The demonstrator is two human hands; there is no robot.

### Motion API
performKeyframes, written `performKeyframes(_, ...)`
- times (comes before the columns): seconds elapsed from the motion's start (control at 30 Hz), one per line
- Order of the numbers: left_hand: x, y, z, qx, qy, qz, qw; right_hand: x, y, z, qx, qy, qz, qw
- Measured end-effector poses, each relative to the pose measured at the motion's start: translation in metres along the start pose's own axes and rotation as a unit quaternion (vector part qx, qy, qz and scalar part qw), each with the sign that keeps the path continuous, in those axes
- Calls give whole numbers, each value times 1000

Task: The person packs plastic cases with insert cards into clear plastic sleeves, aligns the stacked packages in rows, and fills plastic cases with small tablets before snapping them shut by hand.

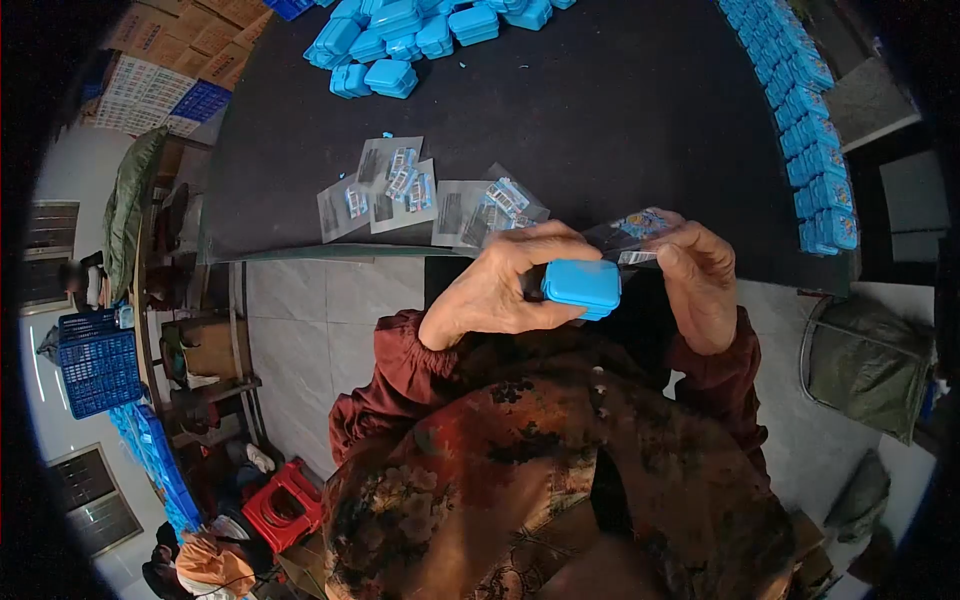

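"Blue, glossy, round-cornered plastic box with a lid point(583, 285), right up close, held just on the near side of that flat black tabletop point(620, 130)! Who's got it?"

"Left hand point(500, 285), and it's clamped on the box's left end: thumb along the near side, fingers round the far side. Looks light and stiff to me, likely a thin shell."

"Slippery too, I'd wager, with that shine! Best hold?"

"By one end or the two long sides, a gentle squeeze, lid face left bare. Now look right!"

"Right hand point(697, 275), thumb and fingers pinched together on a thin, clear plastic sheet with a colourful print point(640, 223). Floppy, I'd judge, and quick to crease, so edges and corners only. Are the left fingers on it as well?"

"Can't tell; they're right beside it. Farther out, to the left, more clear sheets with blue-and-white printed patches point(418, 192), some overlapping."

"Over on the right, stacked rows of blue plastic boxes point(828, 190)!"

"And at the far side, a jumbled heap of blue lidded boxes point(433, 36)!"
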State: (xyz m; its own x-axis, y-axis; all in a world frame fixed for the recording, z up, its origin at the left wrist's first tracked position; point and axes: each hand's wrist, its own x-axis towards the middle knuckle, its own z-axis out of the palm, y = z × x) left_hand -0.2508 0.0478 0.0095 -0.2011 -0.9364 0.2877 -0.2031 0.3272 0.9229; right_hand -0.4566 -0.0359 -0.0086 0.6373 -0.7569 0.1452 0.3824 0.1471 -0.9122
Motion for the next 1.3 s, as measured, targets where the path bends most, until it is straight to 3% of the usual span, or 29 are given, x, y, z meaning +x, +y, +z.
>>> performKeyframes(0.23,-9,2,-12,-46,-11,-45,998,-3,-2,-4,-73,47,-14,996)
performKeyframes(0.33,-23,8,-19,-186,120,-107,969,-7,-2,-8,-42,40,-19,998)
performKeyframes(0.43,-18,2,-13,-266,248,-48,930,-7,-3,-2,-56,37,-24,997)
performKeyframes(0.7,-12,2,7,-186,228,-61,954,-9,2,-1,-22,51,-54,997)
performKeyframes(0.87,-11,-4,9,-104,196,-4,975,-11,6,0,-29,51,-69,996)
performKeyframes(0.97,-11,-2,8,-55,176,-16,983,-10,4,-1,-27,30,-62,997)
performKeyframes(1.3,-6,0,17,24,207,-27,978,-6,4,-7,-147,-43,-84,985)
